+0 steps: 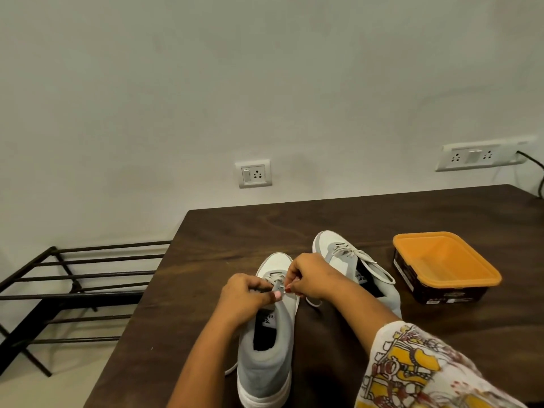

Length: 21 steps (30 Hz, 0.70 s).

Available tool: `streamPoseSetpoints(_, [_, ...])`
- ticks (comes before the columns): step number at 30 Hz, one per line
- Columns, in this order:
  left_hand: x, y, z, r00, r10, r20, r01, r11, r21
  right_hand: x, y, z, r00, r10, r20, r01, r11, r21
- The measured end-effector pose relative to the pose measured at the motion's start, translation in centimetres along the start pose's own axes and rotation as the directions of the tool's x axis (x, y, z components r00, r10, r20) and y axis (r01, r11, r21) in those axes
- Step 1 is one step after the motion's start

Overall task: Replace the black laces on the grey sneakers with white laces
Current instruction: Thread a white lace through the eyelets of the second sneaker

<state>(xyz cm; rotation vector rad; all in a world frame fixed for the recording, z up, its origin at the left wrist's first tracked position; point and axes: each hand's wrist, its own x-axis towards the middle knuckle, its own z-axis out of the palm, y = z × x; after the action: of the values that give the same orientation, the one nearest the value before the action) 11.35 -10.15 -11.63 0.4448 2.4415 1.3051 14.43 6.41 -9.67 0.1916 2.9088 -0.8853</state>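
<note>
— Dark wooden table [353,219] against a pale wall [206,83]. Confirm the position of the work item.
— Near sneaker [265,363], grey with a white sole, lies on the table directly under the fingers. Toe points away from the person, heel toward the camera.
— State of the left hand [244,298]?
— Fingers curled. Thumb and forefinger pinch the lace [279,287] over the tongue.
— Right hand [309,275]?
— Same condition: fingers curled, tips pinching the lace from the opposite side. The fingertips of both hands nearly meet. Which strand each hand holds is too small to tell.
— Lace routing?
— Pale crossings show just beyond the fingers, toward the toe. One loose loop lies on the table below the right wrist, just beside the sneaker. One end trails out on the left side, near the heel, well behind the fingers.
— Other items?
— Far sneaker [338,260]: beyond and to the right of the fingers, partly behind the right hand, its laces [357,254] pale and threaded. Orange tub [412,240] with dark sides: well to the right of the fingers, no lid on it. Patterned sleeve [412,363]: covers the right upper arm, behind the fingers. Socket plate [253,173]: on the wall straight beyond the fingers. Second socket plate [477,156]: on the wall far to the right. Black metal rack [73,284]: on the floor, far left of the fingers.
</note>
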Motion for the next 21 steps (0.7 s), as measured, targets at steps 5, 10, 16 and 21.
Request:
streamPoseSetpoints(5, [0.0, -0.6, -1.1, 0.993, -0.005, -0.12, -0.002, 0.998, -0.063, 0.6, 0.2, 0.2, 0.999, 0.043, -0.003, -0.043, 0.99, -0.131])
streamPoseSetpoints(10, [-0.2, -0.2, -0.5, 0.99, 0.08, -0.113, -0.07, 0.994, 0.087, 0.3, 0.1, 0.2, 0.997, 0.044, -0.062, -0.049, 0.997, -0.067])
streamPoseSetpoints(16, [0.1, -0.3, -0.8, 0.966, -0.095, -0.24, 0.062, 0.988, -0.142, 0.4, -0.7, 1.0, 0.982, 0.003, -0.19, 0.026, 0.989, 0.147])
streamPoseSetpoints(21, [0.4, -0.6, -1.1, 0.965, -0.214, -0.153, 0.152, 0.928, -0.339, 0.7, -1.4, 2.7, 0.982, 0.019, -0.19, 0.032, 0.964, 0.264])
